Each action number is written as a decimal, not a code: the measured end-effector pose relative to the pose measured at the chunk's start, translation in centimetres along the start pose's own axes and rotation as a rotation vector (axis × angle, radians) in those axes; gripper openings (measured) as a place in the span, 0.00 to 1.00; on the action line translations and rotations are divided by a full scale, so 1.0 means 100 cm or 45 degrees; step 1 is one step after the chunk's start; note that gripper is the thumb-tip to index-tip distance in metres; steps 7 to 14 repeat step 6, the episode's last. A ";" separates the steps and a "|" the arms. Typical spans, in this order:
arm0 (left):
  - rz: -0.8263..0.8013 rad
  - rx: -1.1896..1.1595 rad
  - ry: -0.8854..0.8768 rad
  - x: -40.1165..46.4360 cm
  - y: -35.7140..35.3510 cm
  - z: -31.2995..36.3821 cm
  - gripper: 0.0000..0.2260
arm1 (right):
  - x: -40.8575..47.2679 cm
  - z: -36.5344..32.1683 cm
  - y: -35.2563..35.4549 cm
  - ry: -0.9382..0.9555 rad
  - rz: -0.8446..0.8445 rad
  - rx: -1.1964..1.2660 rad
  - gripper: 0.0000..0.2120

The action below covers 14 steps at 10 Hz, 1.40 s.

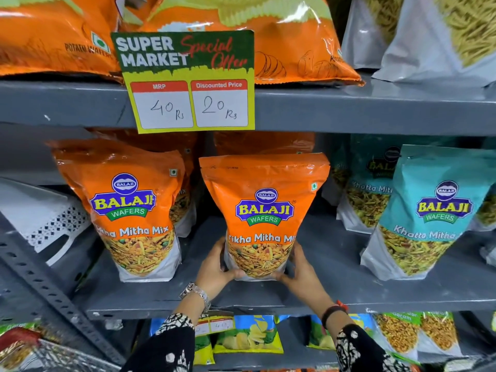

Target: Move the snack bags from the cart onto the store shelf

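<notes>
An orange Tikha Mitha Mix snack bag [264, 210] stands upright in the middle of the grey shelf [335, 277]. My left hand [217, 267] grips its lower left corner and my right hand [300, 272] its lower right corner, thumbs across the base. More orange bags stand behind it. Another orange bag of the same kind [128, 208] stands to its left. The wire cart [61, 355] shows at the bottom left corner, with a snack bag [16, 345] in it.
Teal Khatta Mitha bags [429, 210] stand to the right on the same shelf. A yellow price sign [188, 81] hangs from the shelf above, which holds large orange wafer bags [281, 44]. A white plastic basket [40, 216] lies far left. The lower shelf holds more snack packs [247, 334].
</notes>
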State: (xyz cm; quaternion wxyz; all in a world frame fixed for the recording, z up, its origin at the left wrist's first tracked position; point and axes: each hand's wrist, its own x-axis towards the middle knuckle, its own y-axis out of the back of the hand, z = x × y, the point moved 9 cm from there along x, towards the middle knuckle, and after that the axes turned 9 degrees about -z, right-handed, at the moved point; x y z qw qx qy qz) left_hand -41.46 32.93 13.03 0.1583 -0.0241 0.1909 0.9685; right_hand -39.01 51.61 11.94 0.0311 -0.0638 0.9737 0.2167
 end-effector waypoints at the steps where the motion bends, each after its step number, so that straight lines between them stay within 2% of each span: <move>1: 0.038 0.016 0.023 0.000 0.002 -0.006 0.32 | 0.000 0.001 0.000 -0.012 0.000 -0.016 0.36; 4: 0.054 0.045 0.035 0.001 0.001 -0.007 0.31 | -0.001 0.001 -0.002 -0.024 -0.017 0.015 0.36; 5: 0.059 0.053 0.013 -0.002 0.000 -0.005 0.33 | -0.002 0.002 -0.005 0.000 -0.037 0.017 0.37; 6: 0.166 0.094 -0.029 -0.011 0.008 0.005 0.37 | -0.010 -0.003 0.000 0.019 0.028 0.035 0.43; 14: 0.166 0.094 -0.029 -0.011 0.008 0.005 0.37 | -0.010 -0.003 0.000 0.019 0.028 0.035 0.43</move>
